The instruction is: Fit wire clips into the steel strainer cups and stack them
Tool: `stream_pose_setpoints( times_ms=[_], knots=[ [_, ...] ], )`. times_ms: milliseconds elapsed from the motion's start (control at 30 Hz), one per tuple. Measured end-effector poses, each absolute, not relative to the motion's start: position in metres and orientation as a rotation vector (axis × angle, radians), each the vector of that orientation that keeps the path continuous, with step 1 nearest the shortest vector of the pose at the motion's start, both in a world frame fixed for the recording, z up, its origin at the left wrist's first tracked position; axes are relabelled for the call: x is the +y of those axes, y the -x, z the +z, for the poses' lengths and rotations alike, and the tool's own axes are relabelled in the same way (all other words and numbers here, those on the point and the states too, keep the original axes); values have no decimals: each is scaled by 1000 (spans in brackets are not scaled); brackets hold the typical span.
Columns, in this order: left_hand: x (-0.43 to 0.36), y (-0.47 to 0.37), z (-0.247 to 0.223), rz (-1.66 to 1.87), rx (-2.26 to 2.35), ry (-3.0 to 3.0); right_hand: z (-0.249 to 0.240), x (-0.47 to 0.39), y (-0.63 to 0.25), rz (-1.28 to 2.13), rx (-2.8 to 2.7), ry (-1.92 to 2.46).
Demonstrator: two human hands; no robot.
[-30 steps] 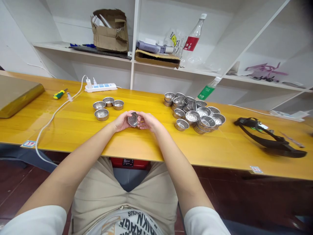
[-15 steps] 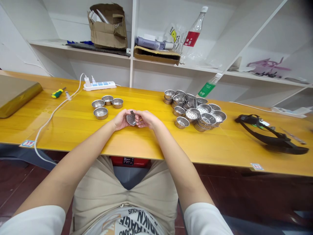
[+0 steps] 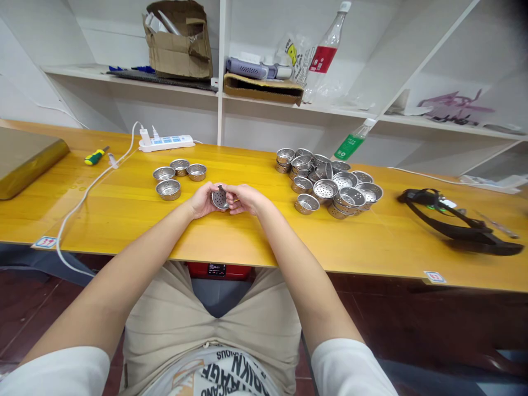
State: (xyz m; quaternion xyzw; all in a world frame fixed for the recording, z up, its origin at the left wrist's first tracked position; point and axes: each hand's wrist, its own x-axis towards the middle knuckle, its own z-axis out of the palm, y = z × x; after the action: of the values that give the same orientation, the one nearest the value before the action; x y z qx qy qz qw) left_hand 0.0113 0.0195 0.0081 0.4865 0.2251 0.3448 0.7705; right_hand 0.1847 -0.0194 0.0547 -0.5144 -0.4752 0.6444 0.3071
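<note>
Just above the table, a round perforated metal cup (image 3: 219,199) is tilted so that its holed base shows. My left hand (image 3: 203,201) grips it around the left side. At its upper right rim, the fingers of my right hand (image 3: 240,198) are closed, with a small dark piece at the thumb that I cannot make out. To the left of my hands stand several similar metal cups (image 3: 168,190). A larger heap of perforated metal cups (image 3: 325,189) lies to the right, some stacked and some tipped on their sides.
On the yellow table (image 3: 247,242) are a power strip (image 3: 167,143) with a white cable, a screwdriver (image 3: 95,158), a green-labelled bottle (image 3: 352,144) and a black head strap (image 3: 449,223). Behind, a white shelf (image 3: 165,82) holds a cardboard box (image 3: 179,47) and a red-labelled bottle (image 3: 324,58).
Both hands stay on the metal cup in nearly the same pose. The whole view has shifted slightly; the cups on the table keep their places.
</note>
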Motion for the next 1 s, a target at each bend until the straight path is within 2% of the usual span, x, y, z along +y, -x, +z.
stream_pose_setpoints(
  times_ms=[567,1000],
  knots=[
    [20,-11,7,749,498,-1091,48,-18,-183,1688,-1249,1324],
    [16,-15,12,859,547,-1041,47,-25,-186,1447,-1247,1224]
  ],
)
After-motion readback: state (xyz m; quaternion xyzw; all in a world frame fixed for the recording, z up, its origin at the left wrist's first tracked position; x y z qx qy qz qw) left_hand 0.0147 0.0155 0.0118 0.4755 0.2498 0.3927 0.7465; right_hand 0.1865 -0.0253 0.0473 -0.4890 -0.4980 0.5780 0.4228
